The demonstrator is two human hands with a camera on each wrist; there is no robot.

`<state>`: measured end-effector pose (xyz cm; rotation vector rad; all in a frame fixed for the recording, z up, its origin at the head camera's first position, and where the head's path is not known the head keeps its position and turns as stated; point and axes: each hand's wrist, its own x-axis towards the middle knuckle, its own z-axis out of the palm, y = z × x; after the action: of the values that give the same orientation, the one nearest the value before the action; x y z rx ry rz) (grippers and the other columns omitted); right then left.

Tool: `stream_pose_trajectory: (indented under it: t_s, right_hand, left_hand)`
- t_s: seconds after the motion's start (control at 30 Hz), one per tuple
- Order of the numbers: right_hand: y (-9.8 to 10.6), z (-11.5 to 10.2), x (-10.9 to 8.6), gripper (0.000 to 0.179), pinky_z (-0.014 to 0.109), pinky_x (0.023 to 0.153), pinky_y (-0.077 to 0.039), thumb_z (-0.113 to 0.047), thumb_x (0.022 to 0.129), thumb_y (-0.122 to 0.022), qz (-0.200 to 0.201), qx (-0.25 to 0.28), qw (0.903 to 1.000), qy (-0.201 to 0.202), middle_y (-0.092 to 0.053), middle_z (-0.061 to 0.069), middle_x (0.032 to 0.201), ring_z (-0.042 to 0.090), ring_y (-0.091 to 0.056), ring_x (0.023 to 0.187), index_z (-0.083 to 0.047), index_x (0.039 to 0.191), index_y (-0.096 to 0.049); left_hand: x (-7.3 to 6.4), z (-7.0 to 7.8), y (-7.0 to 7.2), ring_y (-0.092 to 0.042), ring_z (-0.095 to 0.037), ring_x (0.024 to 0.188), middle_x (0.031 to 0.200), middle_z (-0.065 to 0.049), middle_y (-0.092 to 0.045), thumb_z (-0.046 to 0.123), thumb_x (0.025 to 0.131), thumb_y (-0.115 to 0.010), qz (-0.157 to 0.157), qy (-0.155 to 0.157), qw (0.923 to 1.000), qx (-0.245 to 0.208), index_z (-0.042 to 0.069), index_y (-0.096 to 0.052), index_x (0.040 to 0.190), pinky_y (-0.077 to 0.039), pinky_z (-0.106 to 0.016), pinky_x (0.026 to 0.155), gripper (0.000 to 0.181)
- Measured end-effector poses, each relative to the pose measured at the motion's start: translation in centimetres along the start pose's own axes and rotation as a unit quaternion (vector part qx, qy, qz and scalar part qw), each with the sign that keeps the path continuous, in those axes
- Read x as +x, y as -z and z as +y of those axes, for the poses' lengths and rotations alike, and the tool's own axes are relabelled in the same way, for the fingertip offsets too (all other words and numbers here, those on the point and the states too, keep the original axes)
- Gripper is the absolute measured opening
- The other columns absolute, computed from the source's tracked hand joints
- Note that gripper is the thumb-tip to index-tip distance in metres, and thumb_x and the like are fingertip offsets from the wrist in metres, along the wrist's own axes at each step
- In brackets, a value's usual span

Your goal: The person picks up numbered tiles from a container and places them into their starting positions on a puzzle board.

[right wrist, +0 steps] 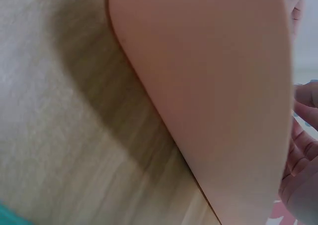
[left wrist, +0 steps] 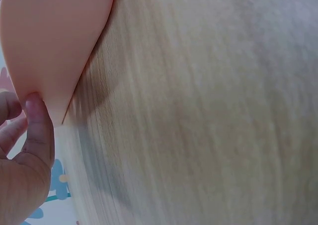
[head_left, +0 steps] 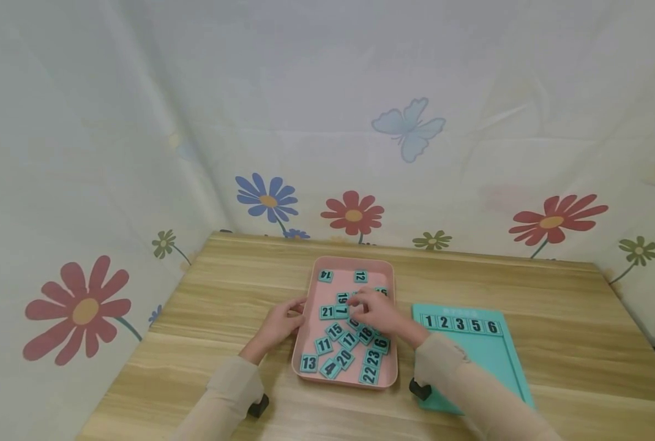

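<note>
A pink tray (head_left: 344,382) holds several teal number tiles, among them 13 (head_left: 308,363), 21 (head_left: 327,312) and 7 (head_left: 341,311). My left hand (head_left: 281,321) holds the tray's left edge; in the left wrist view the thumb (left wrist: 39,123) presses on its outer wall (left wrist: 57,41). My right hand (head_left: 379,313) is over the tray's right half with bent fingers, fingertips beside tiles 7 and 19 (head_left: 342,298). Whether it pinches a tile is not visible. In the right wrist view the tray wall (right wrist: 208,86) partly hides the right hand (right wrist: 304,155).
A teal board (head_left: 484,352) lies right of the tray, with tiles 1, 2, 3, 5 and 6 in its top row. The right forearm crosses over it. The wooden table (head_left: 239,275) meets a flower-patterned curtain (head_left: 305,122) at the back.
</note>
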<state>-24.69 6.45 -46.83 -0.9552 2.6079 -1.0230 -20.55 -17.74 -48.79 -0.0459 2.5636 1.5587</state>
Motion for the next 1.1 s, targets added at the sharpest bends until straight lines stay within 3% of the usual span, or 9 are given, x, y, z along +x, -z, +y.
stream_pose_trajectory:
  t_s: [0.2,0.43,0.67,0.8,0.93,1.1]
  right_hand:
    - [-0.9,-0.2,0.4,0.028,0.02,0.063,-0.047,-0.016,0.081,-0.059,-0.019,-0.001,0.9995,-0.027,-0.054,0.003,0.097,0.012,-0.05,0.076,-0.007,0.108,-0.061]
    - [-2.3,0.0,1.1,0.03,0.021,0.071,-0.048,-0.03,0.079,-0.061,-0.003,-0.103,0.9931,-0.055,-0.055,-0.004,0.095,0.008,-0.053,0.085,-0.016,0.106,-0.063]
    - [-3.0,-0.5,1.2,0.034,0.022,0.066,-0.046,-0.036,0.08,-0.06,0.011,-0.123,0.9894,-0.077,-0.053,-0.003,0.091,0.008,-0.047,0.074,-0.014,0.105,-0.063]
    - [-3.5,-0.4,1.5,0.033,0.019,0.06,-0.042,-0.042,0.079,-0.059,0.019,-0.149,0.9848,-0.087,-0.051,-0.006,0.086,0.006,-0.046,0.069,-0.017,0.1,-0.063]
    - [-3.9,-0.3,1.9,0.033,0.018,0.054,-0.039,-0.048,0.078,-0.057,0.027,-0.165,0.9821,-0.088,-0.049,-0.006,0.081,0.007,-0.044,0.065,-0.018,0.091,-0.06]
    - [-4.2,-0.3,2.2,0.033,0.018,0.048,-0.036,-0.05,0.078,-0.057,0.04,-0.175,0.9801,-0.085,-0.045,-0.005,0.075,0.008,-0.042,0.06,-0.018,0.085,-0.055]
  left_hand:
    - [-0.1,-0.1,0.1,-0.061,-0.02,0.083,0.105,-0.017,-0.054,0.001,0.08,-0.051,0.0,-0.008,1.0,0.006,0.003,-0.046,0.127,-0.055,-0.024,0.062,0.047]
    - [-0.3,0.2,0.1,-0.062,-0.025,0.085,0.105,-0.019,-0.054,-0.001,0.081,-0.051,0.003,-0.011,0.9999,-0.009,0.001,-0.046,0.126,-0.056,-0.029,0.062,0.046]
    - [-2.2,3.3,0.5,-0.06,-0.035,0.09,0.107,-0.026,-0.052,-0.003,0.082,-0.049,-0.005,-0.01,0.9999,-0.011,-0.005,-0.043,0.127,-0.056,-0.036,0.068,0.045]
    - [-2.7,4.0,0.6,-0.06,-0.035,0.09,0.106,-0.027,-0.051,-0.003,0.083,-0.048,-0.008,-0.018,0.9998,-0.003,-0.007,-0.043,0.126,-0.056,-0.036,0.068,0.044]
    - [-2.1,3.2,0.5,-0.06,-0.034,0.089,0.106,-0.025,-0.052,-0.003,0.082,-0.049,-0.004,-0.012,0.9999,-0.007,-0.005,-0.044,0.126,-0.056,-0.035,0.066,0.044]
    - [-0.7,0.9,0.1,-0.062,-0.028,0.086,0.104,-0.02,-0.054,-0.001,0.081,-0.051,0.004,-0.012,0.9999,-0.008,-0.001,-0.046,0.126,-0.056,-0.029,0.062,0.045]
